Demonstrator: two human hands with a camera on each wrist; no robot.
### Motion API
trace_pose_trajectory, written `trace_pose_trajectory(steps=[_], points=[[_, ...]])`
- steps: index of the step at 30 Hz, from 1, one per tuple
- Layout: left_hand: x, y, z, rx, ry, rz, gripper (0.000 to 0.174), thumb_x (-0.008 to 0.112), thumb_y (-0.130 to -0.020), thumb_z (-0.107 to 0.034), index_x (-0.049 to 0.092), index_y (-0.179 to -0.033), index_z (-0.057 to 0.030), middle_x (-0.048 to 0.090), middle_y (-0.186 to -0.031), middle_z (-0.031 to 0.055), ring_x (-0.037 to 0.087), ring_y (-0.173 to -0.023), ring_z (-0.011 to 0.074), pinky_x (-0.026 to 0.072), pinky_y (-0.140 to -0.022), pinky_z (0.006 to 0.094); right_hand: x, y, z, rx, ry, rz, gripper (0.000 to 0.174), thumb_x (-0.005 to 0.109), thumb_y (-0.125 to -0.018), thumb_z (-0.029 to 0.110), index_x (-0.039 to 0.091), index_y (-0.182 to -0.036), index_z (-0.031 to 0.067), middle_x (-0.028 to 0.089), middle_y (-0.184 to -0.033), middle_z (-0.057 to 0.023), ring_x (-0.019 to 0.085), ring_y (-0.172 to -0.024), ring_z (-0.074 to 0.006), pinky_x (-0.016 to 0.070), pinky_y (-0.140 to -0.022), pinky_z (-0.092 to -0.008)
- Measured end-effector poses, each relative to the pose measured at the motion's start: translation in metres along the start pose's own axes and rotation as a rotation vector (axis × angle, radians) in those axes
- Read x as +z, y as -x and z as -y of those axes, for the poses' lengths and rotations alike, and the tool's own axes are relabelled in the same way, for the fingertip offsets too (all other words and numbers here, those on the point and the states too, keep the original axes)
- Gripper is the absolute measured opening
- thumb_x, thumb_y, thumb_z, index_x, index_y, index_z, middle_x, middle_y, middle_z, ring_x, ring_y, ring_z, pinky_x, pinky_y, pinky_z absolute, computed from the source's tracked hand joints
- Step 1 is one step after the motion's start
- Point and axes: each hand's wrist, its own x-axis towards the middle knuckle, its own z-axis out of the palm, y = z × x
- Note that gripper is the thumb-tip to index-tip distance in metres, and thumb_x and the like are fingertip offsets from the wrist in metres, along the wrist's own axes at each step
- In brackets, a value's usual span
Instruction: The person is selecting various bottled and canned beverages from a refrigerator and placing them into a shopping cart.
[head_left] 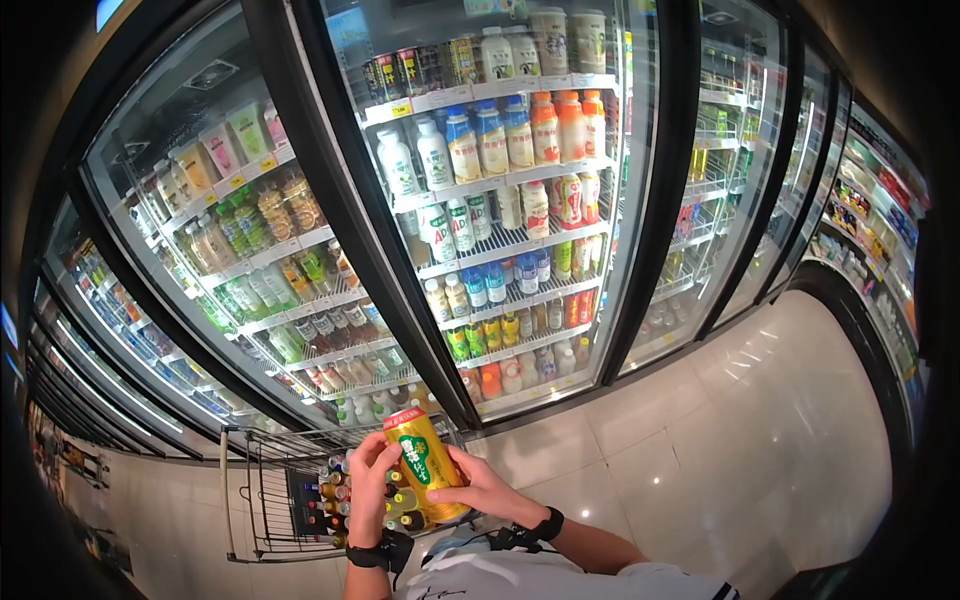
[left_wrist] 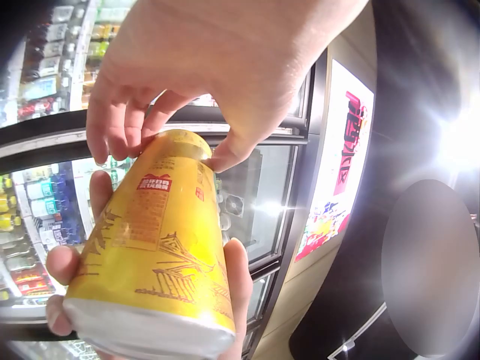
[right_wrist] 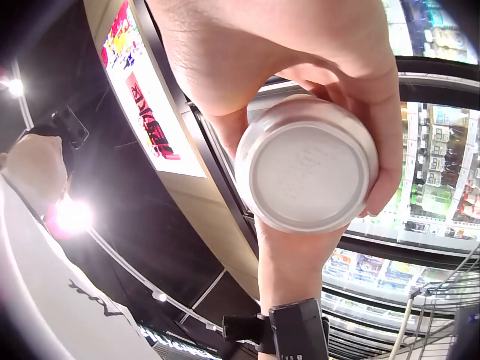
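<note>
A tall gold beer can (head_left: 420, 465) with a green label and red-rimmed top is held in both hands over the shopping cart, tilted. My left hand (head_left: 370, 475) grips its upper end, with thumb and fingers on opposite sides in the left wrist view. Lower down, my right hand (head_left: 482, 487) wraps round the can's body, its thumb across the front. The left wrist view shows the printed gold side and fine line drawings. In the right wrist view the can's pale round base (right_wrist: 307, 176) faces the camera, with the right hand's fingers around it.
A wire shopping cart (head_left: 228, 490) stands under the hands, with several bottles (head_left: 335, 500) in it. Closed glass-door coolers of drinks (head_left: 500, 230) line the front. Tiled floor (head_left: 660, 470) stretches to the right, toward an open shelf (head_left: 870, 210).
</note>
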Motion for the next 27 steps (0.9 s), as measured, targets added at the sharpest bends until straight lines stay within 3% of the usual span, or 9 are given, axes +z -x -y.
trace_pose_trajectory(steps=[16, 18, 21, 25, 27], points=[[-0.035, -0.011, 0.009, -0.081, -0.016, -0.037, 0.021, 0.065, -0.089, -0.021, 0.064, -0.1, -0.0034, 0.065, -0.089, 0.0, 0.06, -0.078, 0.0079, 0.0442, -0.065, 0.0237, 0.019, -0.029, -0.012, 0.026, 0.116, 0.041, 0.073, 0.078, -0.084, 0.021, 0.039, -0.142, 0.0008, 0.055, -0.127, -0.0064, 0.054, -0.114, -0.0125, 0.045, -0.097, -0.0295], [-0.04, -0.01, 0.004, -0.176, -0.052, -0.128, 0.022, 0.065, -0.089, -0.022, 0.064, -0.101, -0.003, 0.065, -0.09, -0.0001, 0.06, -0.078, 0.008, 0.0443, -0.063, 0.0233, 0.025, -0.035, -0.024, 0.026, 0.107, 0.043, 0.073, 0.077, -0.084, 0.02, 0.038, -0.143, 0.0011, 0.055, -0.128, -0.0066, 0.053, -0.115, -0.0126, 0.0446, -0.097, -0.0295], [-0.054, -0.012, 0.013, -0.12, 0.062, -0.175, 0.024, 0.063, -0.089, -0.023, 0.062, -0.103, -0.0033, 0.063, -0.089, -0.0008, 0.06, -0.077, 0.0094, 0.0471, -0.065, 0.0241, 0.035, -0.045, -0.049, 0.026, 0.121, -0.003, 0.074, 0.076, -0.086, 0.016, 0.034, -0.145, 0.0018, 0.053, -0.13, -0.0069, 0.052, -0.118, -0.0124, 0.0435, -0.099, -0.0298], [-0.098, -0.025, 0.029, -0.157, 0.123, -0.02, 0.025, 0.063, -0.089, -0.023, 0.062, -0.103, -0.0037, 0.061, -0.094, 0.0001, 0.058, -0.087, 0.0106, 0.0468, -0.078, 0.0292, 0.061, -0.061, -0.065, 0.014, 0.064, 0.013, 0.074, 0.075, -0.086, 0.014, 0.033, -0.146, 0.0019, 0.054, -0.127, -0.0063, 0.052, -0.117, -0.0119, 0.0434, -0.098, -0.0297], [-0.113, -0.025, 0.035, -0.164, 0.146, -0.061, 0.026, 0.063, -0.089, -0.024, 0.062, -0.105, -0.0045, 0.061, -0.096, 0.0002, 0.058, -0.089, 0.0107, 0.046, -0.078, 0.0285, 0.079, -0.067, -0.07, 0.021, -0.013, 0.034, 0.071, 0.074, -0.086, 0.012, 0.034, -0.145, 0.0018, 0.054, -0.126, -0.0059, 0.052, -0.115, -0.0117, 0.0434, -0.097, -0.0289]])
